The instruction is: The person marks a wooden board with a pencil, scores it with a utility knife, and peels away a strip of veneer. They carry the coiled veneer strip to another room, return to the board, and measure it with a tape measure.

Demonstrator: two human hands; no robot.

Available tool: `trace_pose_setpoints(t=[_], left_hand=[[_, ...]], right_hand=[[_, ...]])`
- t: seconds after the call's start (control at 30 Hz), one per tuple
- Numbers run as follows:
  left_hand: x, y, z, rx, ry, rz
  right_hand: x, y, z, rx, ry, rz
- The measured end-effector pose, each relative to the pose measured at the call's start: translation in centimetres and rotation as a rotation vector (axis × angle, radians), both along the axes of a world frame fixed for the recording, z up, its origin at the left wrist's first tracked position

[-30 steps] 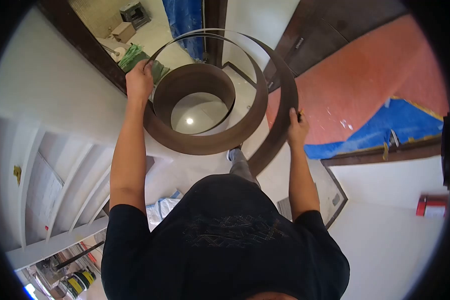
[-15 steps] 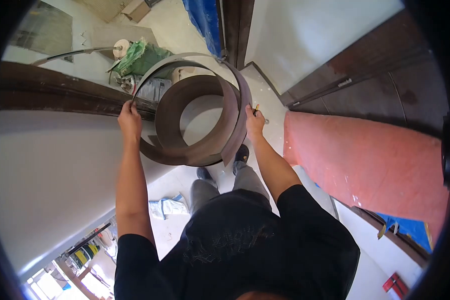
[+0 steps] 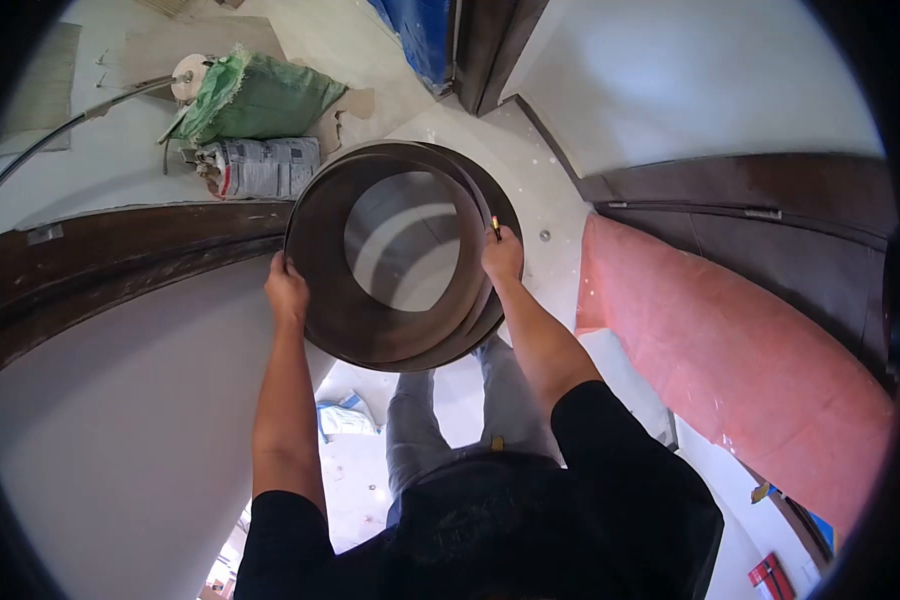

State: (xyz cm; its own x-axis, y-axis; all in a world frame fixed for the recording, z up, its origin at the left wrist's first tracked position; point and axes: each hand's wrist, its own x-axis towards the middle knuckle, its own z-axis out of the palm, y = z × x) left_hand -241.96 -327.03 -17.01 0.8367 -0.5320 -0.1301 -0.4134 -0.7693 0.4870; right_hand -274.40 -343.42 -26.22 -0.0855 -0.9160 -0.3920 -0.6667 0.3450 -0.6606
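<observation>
A wide dark brown strip, wound into a large round coil (image 3: pixel 322 240), is held out in front of my body. My left hand (image 3: pixel 288 290) grips the coil's left edge, with the thumb near the rim. On the opposite side, my right hand (image 3: pixel 503 257) is closed on its right edge. A small thin stick with an orange-yellow end, perhaps a pencil or marker (image 3: pixel 496 226), pokes up from my right hand. Through the coil's open centre the pale floor shows. Fingers behind the strip are hidden.
A dark wooden door frame or sill (image 3: pixel 130 262) runs along the left. Past it lie a green sack (image 3: pixel 270 98) and a grey printed bag (image 3: pixel 270 166). Pink-red sheeting (image 3: pixel 710 340) covers something at the right. A white-and-blue bag (image 3: pixel 347 416) lies behind my legs.
The loose outer loop has come down around the coil, so the windings now sit closer together. My left hand has moved right and down; my view has shifted forward along the floor.
</observation>
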Motion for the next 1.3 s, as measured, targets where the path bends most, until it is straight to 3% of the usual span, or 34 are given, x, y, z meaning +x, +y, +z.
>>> trace_pose_setpoints(t=[0.17,0.3,0.4,0.5,0.57,0.63,0.7,0.9,1.07,1.17,1.27,1.3], left_hand=[[0.9,1.4,-7.5,0.093,0.059,-0.02],[1.4,0.8,-10.7,0.179,0.147,-0.053],[2.1,1.1,-14.7,0.147,0.172,-0.069],[1.7,-0.3,-17.2,0.191,0.228,-0.059],[1.7,-0.8,-19.7,0.227,0.294,-0.06],[1.3,-0.9,-22.2,0.265,0.274,-0.076],[1.0,-1.4,-23.9,0.327,0.283,-0.066],[1.1,-1.3,-28.3,0.492,0.32,-0.044],[1.3,-0.6,-31.4,0.557,0.351,-0.108],[-0.5,-0.4,-30.0,0.513,0.431,0.054],[-3.6,2.3,-29.3,0.466,0.448,-0.15],[-5.4,2.6,-27.5,0.42,0.481,-0.118]], right_hand=[[1.4,-0.4,-4.9,0.077,0.113,0.096],[1.8,-2.3,-9.6,0.126,0.143,0.195],[1.9,-3.4,-11.2,0.244,0.147,0.171],[1.1,-3.1,-13.2,0.125,0.181,0.137],[0.1,-2.7,-15.2,0.212,0.049,0.071],[0.6,-1.9,-10.0,0.23,-0.108,-0.001],[0.2,-0.6,-6.6,0.476,-0.518,-0.146],[-7.6,4.0,3.6,0.642,-0.789,0.022],[-15.1,5.6,8.5,0.634,-0.643,-0.143],[-19.9,7.2,9.7,0.605,-0.533,-0.193],[-25.3,10.5,9.7,0.626,-0.265,-0.249],[-27.2,11.9,9.6,0.633,-0.164,-0.255]])
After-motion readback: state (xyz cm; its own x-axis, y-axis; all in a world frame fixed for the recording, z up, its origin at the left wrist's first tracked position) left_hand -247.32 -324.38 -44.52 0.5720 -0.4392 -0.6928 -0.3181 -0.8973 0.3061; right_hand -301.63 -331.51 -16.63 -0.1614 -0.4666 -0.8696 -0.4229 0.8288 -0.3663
